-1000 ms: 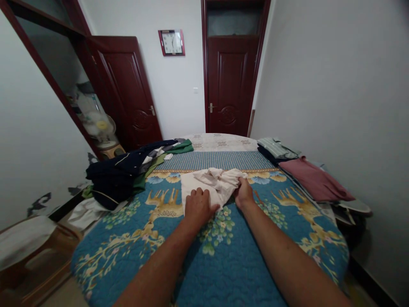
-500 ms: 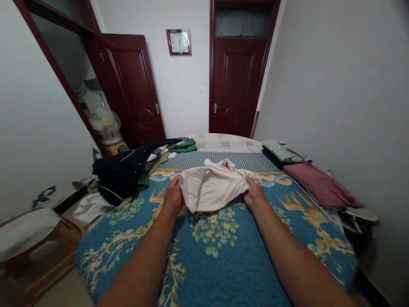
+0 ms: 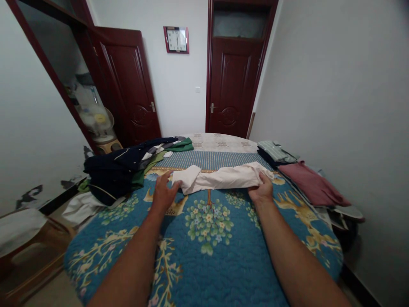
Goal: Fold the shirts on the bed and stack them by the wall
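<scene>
A cream-coloured garment (image 3: 222, 178) lies stretched out sideways across the blue patterned quilt (image 3: 211, 247) on the bed. My left hand (image 3: 164, 192) pinches its left end, fingers closed on the cloth. My right hand (image 3: 263, 189) grips its right end, near the folded clothes at the bed's right side. Both forearms reach forward over the quilt.
A heap of dark blue and green clothes (image 3: 121, 168) lies on the bed's left side. Folded pink (image 3: 308, 183) and striped green (image 3: 276, 151) clothes sit at the right by the wall. Two dark red doors (image 3: 231, 85), a wall clock (image 3: 177, 39) and a fan (image 3: 97, 119) stand beyond.
My hands have moved apart, pulling the bunched garment out into a long flat strip. The left hand went left, the right hand went right and farther from me.
</scene>
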{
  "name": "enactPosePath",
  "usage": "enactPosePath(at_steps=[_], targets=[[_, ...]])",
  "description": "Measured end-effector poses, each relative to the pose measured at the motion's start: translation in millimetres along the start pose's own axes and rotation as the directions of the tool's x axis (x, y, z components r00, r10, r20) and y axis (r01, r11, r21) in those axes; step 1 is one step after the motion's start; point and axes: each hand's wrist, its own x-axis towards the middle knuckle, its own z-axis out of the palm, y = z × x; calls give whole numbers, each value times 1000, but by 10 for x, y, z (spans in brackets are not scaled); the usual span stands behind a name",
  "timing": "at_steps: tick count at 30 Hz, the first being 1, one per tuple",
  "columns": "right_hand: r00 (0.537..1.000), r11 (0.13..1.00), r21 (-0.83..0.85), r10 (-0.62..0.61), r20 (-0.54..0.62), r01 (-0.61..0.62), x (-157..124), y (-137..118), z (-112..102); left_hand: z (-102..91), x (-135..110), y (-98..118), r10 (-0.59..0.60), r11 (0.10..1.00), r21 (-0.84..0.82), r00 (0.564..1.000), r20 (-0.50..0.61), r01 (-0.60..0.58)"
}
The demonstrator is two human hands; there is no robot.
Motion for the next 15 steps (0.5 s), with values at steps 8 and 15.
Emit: enactPosePath(at_steps=[8, 15], targets=[[999, 999, -10, 39, 17, -39, 7, -86, -21, 142, -20, 49, 32, 947, 311, 985, 167, -83], [993, 997, -64, -58, -104, 51, 133, -111, -119, -112, 252, -55, -547, 750, -568, 800, -245, 339]])
